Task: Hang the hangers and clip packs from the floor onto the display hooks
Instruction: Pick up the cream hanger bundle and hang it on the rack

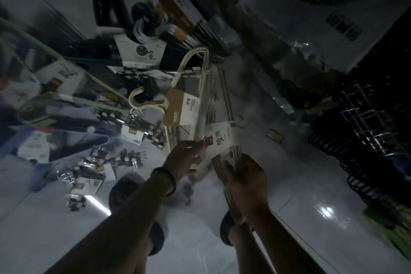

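Little is reading clearly in this dim, blurred view. A white label card (142,51) lying toward the far edge of the floor (195,240) is carrying handwritten digits that seem to say "5.04", beside a round dark emblem too small to read. A cardboard sleeve (182,109) around the cream hangers (195,55) is showing dark print, illegible. The white card (219,138) on the hanger pack (219,163) is showing a red patch and smeared print. Block print on a white package (342,26) toward the far right corner is blurring out.
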`<state>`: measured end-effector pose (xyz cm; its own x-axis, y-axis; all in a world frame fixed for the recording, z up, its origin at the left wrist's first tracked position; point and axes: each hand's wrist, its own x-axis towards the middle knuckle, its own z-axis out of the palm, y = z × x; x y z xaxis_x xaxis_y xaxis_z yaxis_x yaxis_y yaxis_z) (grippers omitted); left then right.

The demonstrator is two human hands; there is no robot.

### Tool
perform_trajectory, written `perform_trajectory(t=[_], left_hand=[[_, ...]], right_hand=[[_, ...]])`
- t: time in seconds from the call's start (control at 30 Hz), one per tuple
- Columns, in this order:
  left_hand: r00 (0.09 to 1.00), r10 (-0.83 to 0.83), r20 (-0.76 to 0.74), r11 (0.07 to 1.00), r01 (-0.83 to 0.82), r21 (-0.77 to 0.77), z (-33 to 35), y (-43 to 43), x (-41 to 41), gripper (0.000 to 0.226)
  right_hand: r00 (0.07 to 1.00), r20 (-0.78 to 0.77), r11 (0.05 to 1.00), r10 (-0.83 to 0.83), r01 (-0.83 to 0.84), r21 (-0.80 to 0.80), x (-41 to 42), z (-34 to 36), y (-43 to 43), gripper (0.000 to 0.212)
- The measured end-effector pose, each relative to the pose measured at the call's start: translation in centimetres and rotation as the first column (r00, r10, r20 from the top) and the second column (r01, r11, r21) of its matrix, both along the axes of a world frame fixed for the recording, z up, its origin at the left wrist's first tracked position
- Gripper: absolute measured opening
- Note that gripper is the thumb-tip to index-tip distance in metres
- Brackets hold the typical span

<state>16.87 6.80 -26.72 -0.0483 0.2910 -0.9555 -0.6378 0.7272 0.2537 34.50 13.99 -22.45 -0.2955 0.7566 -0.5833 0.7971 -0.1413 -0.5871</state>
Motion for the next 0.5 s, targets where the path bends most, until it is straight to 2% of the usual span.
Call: perform_trajectory(t=[0.07,0.13,0.2,0.23,0.27,0.3,0.33,0.37,0.43,0.47,0.5], left_hand=[[0.998,0.018,-0.055,1.0,-0.017,0.017,0.2,-0.5,1.0,0.049],[0.992,0.107,-0.066,0.993,-0.104,0.049,0.4,-0.9,2.0,0.034],[0.973,0.069,-0.22,0.995,-0.05,0.09,0.4,-1.5,3.3,0.017],[0.937,-0.043,-0.346,0.995,0.071,0.07,0.0,-2.1,3.9,0.027],[0.858,-0.217,-0.465,0.97,0.241,-0.007,-0.6,-2.7,4.4,0.043],[0.719,-0.423,-0.552,0.895,0.428,-0.127,-1.3,-3.5,4.8,0.06],[0.61,-0.549,-0.571,0.821,0.523,-0.23,-1.8,-4.0,4.9,0.075],[0.631,-0.573,-0.524,0.814,0.513,-0.273,-2.2,-4.3,4.8,0.085],[0.752,-0.505,-0.422,0.862,0.423,-0.279,-2.4,-4.2,4.6,0.096],[0.762,-0.484,-0.43,0.874,0.401,-0.272,-2.6,-3.9,4.6,0.101],[0.733,-0.504,-0.457,0.864,0.425,-0.272,-3.0,-3.7,4.5,0.105]], right_hand=[[0.996,-0.058,0.996,-0.069,0.066,-0.054,0.6,0.3,-1.8,0.006],[0.989,-0.08,0.989,-0.122,0.115,-0.088,1.1,0.6,-2.9,0.007],[0.987,-0.083,0.99,-0.138,0.135,-0.046,1.8,1.2,-3.2,0.007],[0.985,-0.093,0.989,-0.146,0.144,-0.03,2.1,1.4,-3.0,0.006],[0.982,-0.102,0.987,-0.16,0.157,-0.032,2.3,1.7,-2.7,0.006],[0.978,-0.108,0.983,-0.179,0.175,-0.053,2.4,1.9,-2.4,0.007],[0.974,-0.114,0.979,-0.196,0.187,-0.083,2.4,2.2,-2.0,0.011],[0.971,-0.116,0.975,-0.207,0.195,-0.11,2.4,2.3,-1.7,0.015],[0.966,-0.12,0.965,-0.229,0.21,-0.156,2.5,2.6,-1.1,0.021],[0.96,-0.143,0.96,-0.241,0.215,-0.178,2.5,2.8,-0.8,0.022],[0.954,-0.167,0.956,-0.25,0.216,-0.196,2.6,3.0,-0.5,0.021]])
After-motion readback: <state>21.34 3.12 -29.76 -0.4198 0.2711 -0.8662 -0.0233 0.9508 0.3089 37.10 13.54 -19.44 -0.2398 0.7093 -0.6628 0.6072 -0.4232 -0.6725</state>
